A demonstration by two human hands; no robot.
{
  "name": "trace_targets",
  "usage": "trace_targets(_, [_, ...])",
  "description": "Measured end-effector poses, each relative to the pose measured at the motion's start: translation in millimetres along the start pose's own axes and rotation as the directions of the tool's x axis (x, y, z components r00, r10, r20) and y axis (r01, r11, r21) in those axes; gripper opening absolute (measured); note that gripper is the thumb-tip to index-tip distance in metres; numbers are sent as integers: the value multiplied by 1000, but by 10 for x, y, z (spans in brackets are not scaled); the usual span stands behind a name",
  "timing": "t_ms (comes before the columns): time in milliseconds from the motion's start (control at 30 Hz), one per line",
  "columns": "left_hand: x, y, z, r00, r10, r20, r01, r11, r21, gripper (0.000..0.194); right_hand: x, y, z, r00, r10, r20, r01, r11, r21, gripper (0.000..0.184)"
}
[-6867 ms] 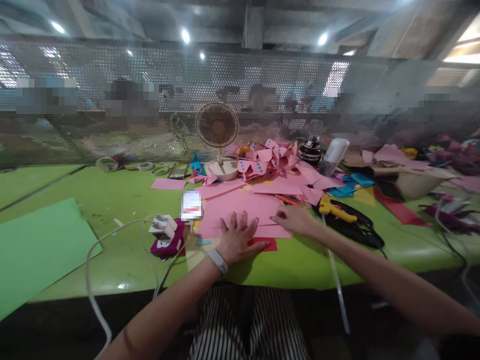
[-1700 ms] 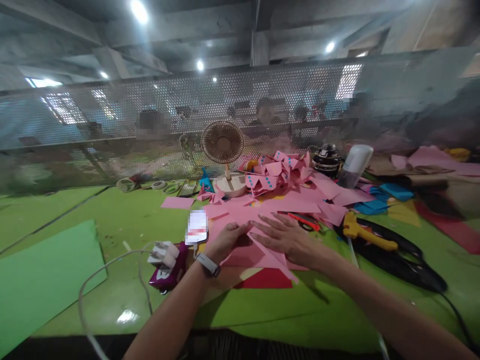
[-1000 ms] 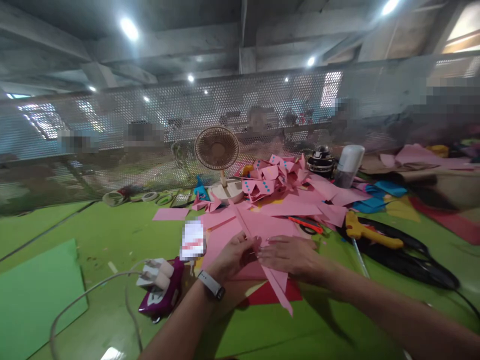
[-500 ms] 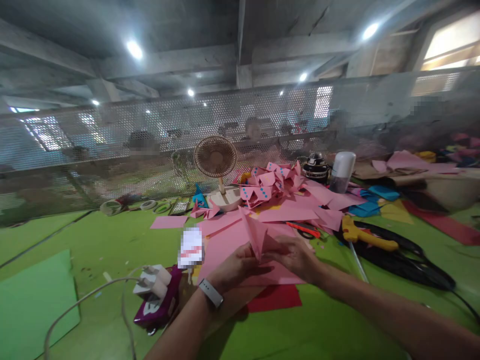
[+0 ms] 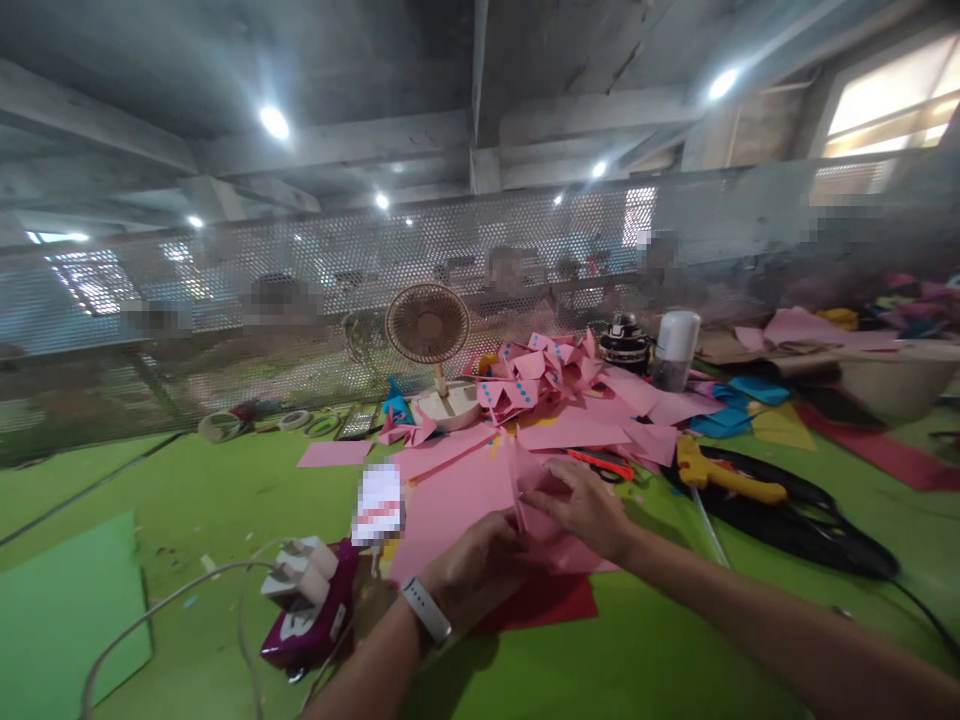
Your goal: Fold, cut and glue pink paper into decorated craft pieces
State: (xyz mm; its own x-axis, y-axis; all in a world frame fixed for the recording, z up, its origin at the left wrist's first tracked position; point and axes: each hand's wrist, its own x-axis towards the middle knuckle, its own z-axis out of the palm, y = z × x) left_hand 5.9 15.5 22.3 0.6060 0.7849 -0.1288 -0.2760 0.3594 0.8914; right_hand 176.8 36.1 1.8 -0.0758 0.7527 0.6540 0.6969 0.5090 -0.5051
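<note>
A folded piece of pink paper point(image 5: 531, 492) stands between my two hands, above flat pink sheets point(image 5: 450, 495). My left hand point(image 5: 484, 560) is curled at its lower left edge, with the fingertips partly hidden behind the paper. On its right side, my right hand point(image 5: 589, 505) pinches the paper between thumb and fingers. Under my wrists lies a red sheet point(image 5: 551, 603). Behind the hands is a heap of folded pink paper pieces point(image 5: 536, 370), some with blue dots.
A small fan point(image 5: 429, 325) stands at the back. To the left are a purple power strip point(image 5: 304, 630) with white plugs and a green sheet point(image 5: 71, 610). On the right lie orange-handled scissors point(image 5: 606, 464) and a yellow glue gun point(image 5: 724, 475). A perforated metal screen point(image 5: 300, 260) borders the table.
My right hand has shifted up along the folded paper, and my left hand has turned and dropped slightly. The paper now looks narrower and more upright. The view has shifted slightly.
</note>
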Motion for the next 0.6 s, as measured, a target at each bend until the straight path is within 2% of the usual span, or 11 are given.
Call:
trace_targets(67, [3, -20, 14, 996, 25, 83, -21, 999, -47, 17, -9, 1, 4, 1000, -7, 1, 7, 1000, -3, 33])
trace_targets(133, [16, -30, 48, 988, 45, 147, -43, 999, -16, 23, -12, -15, -3, 1000, -15, 3, 15, 1000, -7, 32])
trace_targets(267, [49, -37, 90, 985, 74, 153, -82, 995, 49, 28, 3, -69, -40, 999, -42, 10, 42, 999, -2, 28])
trace_targets(433, [54, -36, 59, 989, 19, 146, -39, 990, 133, 32, 59, -118, -116, 998, -13, -58, 19, 994, 110, 26])
trace_targets(500, [47, -43, 59, 989, 13, 145, -39, 984, 174, 33, 84, -122, -144, 999, 37, -21, -33, 982, 185, 24])
trace_targets(600, [40, -55, 73, 990, 24, 141, -55, 974, 221, 32, 113, -119, -171, 986, 123, 108, -150, 944, 292, 20])
